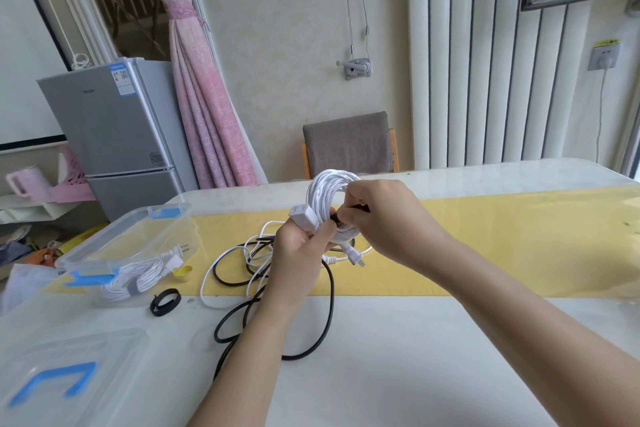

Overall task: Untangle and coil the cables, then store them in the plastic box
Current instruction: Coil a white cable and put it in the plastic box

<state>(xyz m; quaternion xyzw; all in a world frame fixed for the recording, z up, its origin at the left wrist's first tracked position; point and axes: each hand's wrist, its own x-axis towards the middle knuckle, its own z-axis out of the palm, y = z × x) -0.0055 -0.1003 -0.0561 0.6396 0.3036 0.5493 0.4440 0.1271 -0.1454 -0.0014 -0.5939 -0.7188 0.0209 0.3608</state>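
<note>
One cable is stored: a white bundle [135, 282], bound with a grey band, lies in the plastic box [104, 243] at the left of the table [415, 357]. A second white coil [327, 194] is wound and held above the middle of the table.

Your left hand [298, 246] grips the coil at its lower edge, fingers curled round the turns beside the white socket end. Your right hand [384, 215] pinches a black strap [335, 219] against the coil. Treat this as the binding step; the strap does not appear closed yet.

Left to do:
- Close the strap and place the coil in the box.
- Separate the black cable [329, 305] from the loose white cable [207, 281] crossing it on the table. Whether that white run belongs to the held coil cannot be told.
- Coil and bind what is left; a spare strap [165, 302] lies just beside the box.
- Fit the lid [69, 374], which lies apart at the near left corner.
</note>
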